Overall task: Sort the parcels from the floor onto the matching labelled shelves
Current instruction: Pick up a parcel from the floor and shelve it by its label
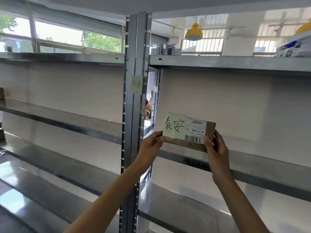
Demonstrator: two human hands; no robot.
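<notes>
We've got a small cardboard parcel (190, 132) held up in front of us with both hands, right at the level of the middle shelf (252, 167) of the right-hand rack. Left hand (150, 145) pinches the lower left corner, thumb on the front face; right hand (217, 152) grips the right end, thumb on the front near the barcode and fingers wrapped round the back. So both hands are closed on the parcel, neither one open.

The parcel is tilted a bit, right side lower. Its bottom edge sits just above the front lip of that shelf; we can't tell if it actually touches the metal or hangs a hair over it. Stuck on its left half is a pale yellow-green note (175, 126) with 泰安 handwritten in black. Next to the note is a white shipping label (196, 132), which reads upside down from where we stand, with "LB-23" and a barcode on it.

The metal upright (134, 115) between the two racks carries another pale note (136, 84) with handwriting, higher up than the parcel and off to its left. It looks like 齐南 or similar, hard to read for sure.

On the upper right shelf, at the far right edge, there's a blue-and-white printed bag (292, 47). A yellow pendant lamp (193, 31) hangs behind the racks, and there are windows (75, 36) with trees outside on the left.
</notes>
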